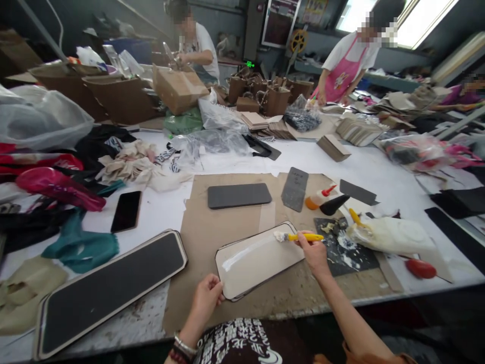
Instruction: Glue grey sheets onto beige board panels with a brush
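White covering spread across the desk (295,159), with a person in a pink apron (346,71) and another in a white shirt (206,50) at its far side. Nearer, a brown cardboard sheet (197,217) lay flat on it. To the left, a long dark panel (113,293) with a pale border rested aslant, its right end reaching over the cardboard's edge. A shorter cream panel (257,263), round-cornered and dark-rimmed, lay on the cardboard directly before the worker, a glossy streak along its left part. To its right, a pale plastic bottle (401,235) was on its side, next to a dark board (341,247) smeared with white. Beyond the cream panel sat a dark grey pad (239,196). The left hand (208,293) pinched the cream panel's near left corner between thumb and fingers. The right hand (316,255) was closed around the yellow handle of a brush (292,236), whose white-coated bristles were over the panel's right part; whether they pressed on it could not be told.
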{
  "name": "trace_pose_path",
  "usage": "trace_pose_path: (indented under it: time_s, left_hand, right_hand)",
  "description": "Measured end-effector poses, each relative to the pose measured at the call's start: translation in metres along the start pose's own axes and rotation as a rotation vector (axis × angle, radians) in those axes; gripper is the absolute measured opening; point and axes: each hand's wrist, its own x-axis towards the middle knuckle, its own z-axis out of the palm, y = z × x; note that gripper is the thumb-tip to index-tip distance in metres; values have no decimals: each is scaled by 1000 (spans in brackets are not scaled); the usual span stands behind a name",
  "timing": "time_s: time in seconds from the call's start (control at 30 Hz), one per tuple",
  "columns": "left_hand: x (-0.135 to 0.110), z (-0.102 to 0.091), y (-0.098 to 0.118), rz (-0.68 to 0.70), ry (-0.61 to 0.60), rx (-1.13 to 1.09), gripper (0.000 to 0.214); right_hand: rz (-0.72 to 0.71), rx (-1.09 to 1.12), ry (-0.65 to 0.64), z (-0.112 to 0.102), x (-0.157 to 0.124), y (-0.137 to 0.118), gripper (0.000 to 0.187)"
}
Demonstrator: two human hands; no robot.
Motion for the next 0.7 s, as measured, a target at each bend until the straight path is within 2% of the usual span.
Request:
trace_pose_path:
  time_s: [0.13, 0.23, 0.33, 0.43, 0.53, 0.6, 0.63, 0.7]
  left_hand:
    - [-1, 1, 0, -4, 21, -27, 29]
    - [-2, 2, 1, -27, 17, -62, 30]
    - [-4, 5, 3, -92, 11, -100, 30]
    - [-4, 7, 5, -137, 14, -135, 31]
    - [-4, 6, 6, -140, -1, -145, 32]
    - [-4, 5, 6, -129, -15, -152, 33]
    - [-4, 5, 5, -125, -21, -157, 33]
    - [-5, 3, 4, -120, -29, -164, 34]
  right_hand:
    - [-72, -207, 101, -31, 2, 8, 51]
    - [-287, -387, 147, -34, -17, 6, 42]
    - [-554, -425, 85, -12, -53, -5, 30]
    - [-685, -382, -95, 24, -102, -25, 19]
    - [-684, -260, -298, 53, -143, -44, 15]
    - [-618, -155, -360, 57, -153, -47, 14]
    - [-568, -118, -349, 53, -151, -44, 14]
    - [-463, -113, -247, 37, -134, -30, 18]
